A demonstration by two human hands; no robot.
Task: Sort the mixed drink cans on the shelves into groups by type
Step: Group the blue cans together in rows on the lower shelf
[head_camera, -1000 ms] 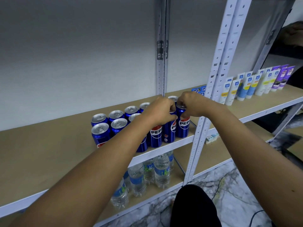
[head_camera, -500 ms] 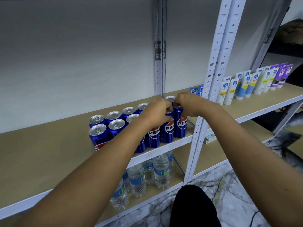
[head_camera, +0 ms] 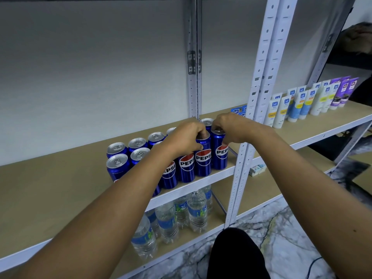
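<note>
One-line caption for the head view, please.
Left hand and right hand each grip a blue Pepsi can, and, on the beige shelf.

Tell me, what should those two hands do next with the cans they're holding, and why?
Probably let go and reach for another can. The left hand and right hand each grip the top of a blue Pepsi can, both standing upright on the shelf, flush at the right end of the front row, so the row looks finished.
</note>
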